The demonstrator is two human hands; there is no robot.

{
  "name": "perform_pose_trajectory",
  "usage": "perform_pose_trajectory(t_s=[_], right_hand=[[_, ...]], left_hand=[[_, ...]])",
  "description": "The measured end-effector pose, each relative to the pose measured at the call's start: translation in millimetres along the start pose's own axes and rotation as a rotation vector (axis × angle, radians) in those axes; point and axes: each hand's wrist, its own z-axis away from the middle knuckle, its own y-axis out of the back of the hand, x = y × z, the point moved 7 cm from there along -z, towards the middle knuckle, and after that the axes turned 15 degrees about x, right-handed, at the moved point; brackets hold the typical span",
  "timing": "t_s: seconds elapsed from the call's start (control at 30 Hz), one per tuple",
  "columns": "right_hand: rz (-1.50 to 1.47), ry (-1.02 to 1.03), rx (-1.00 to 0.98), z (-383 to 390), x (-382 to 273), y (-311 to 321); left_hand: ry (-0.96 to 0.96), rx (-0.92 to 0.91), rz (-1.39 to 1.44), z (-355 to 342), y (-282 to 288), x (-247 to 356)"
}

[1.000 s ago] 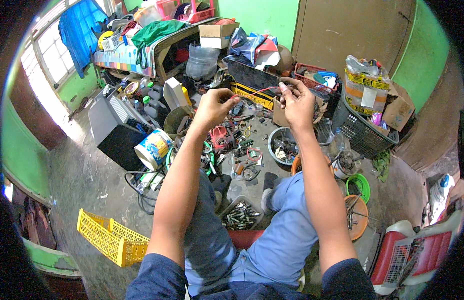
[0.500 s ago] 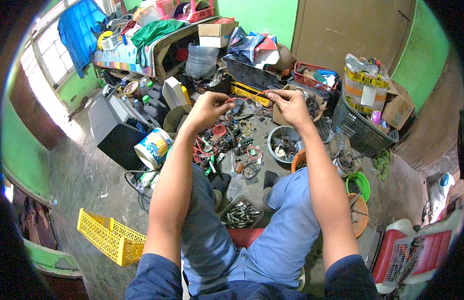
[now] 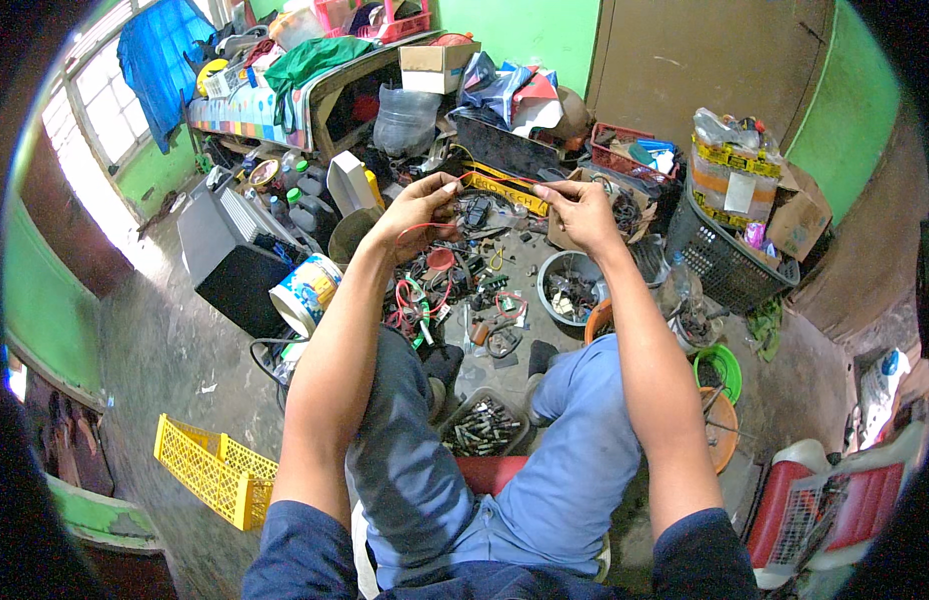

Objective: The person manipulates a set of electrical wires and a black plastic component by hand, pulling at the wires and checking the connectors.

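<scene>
1. My left hand (image 3: 417, 205) and right hand (image 3: 582, 208) are raised over the cluttered floor (image 3: 165, 350), fingers pinched shut on a thin red wire (image 3: 485, 178) stretched between them.
2. I think the wire's tail loops below my left fingers, though it blurs into the scrap.
3. Risk: pulling harder could snap the wire or slip it from either pinch.
4. Beyond my right fingers sits a black basket (image 3: 730, 265) with yellow-taped bundles (image 3: 737, 175); beyond my left fingers, a cardboard box (image 3: 437, 66).
</scene>
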Motion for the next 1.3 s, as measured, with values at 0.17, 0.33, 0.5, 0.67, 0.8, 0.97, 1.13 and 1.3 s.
perform_pose_trajectory(t_s=[0.17,0.33,0.5,0.67,0.8,0.97,1.13,1.3], right_hand=[[-0.193,-0.210,0.064,0,-2,5],[-0.375,-0.267,0.259,-2,3,16],[-0.389,-0.306,0.389,-6,14,30],[-0.360,-0.345,0.325,-4,15,23],[-0.479,-0.399,0.159,-2,15,16],[-0.305,-0.366,0.017,9,-4,-2],[-0.179,-0.212,-0.044,12,-4,-16],[-0.228,-0.212,-0.119,19,-19,-23]], left_hand=[[-0.375,0.120,-0.602,-1,6,17],[-0.427,0.022,-1.009,-2,-2,15],[-0.681,0.060,-0.507,0,-1,33],[-0.253,0.144,0.007,-15,16,15],[-0.477,0.293,-0.485,-8,10,26],[-0.564,0.213,-0.693,0,-7,20],[-0.727,0.114,-0.506,7,-32,24],[-0.690,0.167,-0.708,9,-31,20]])
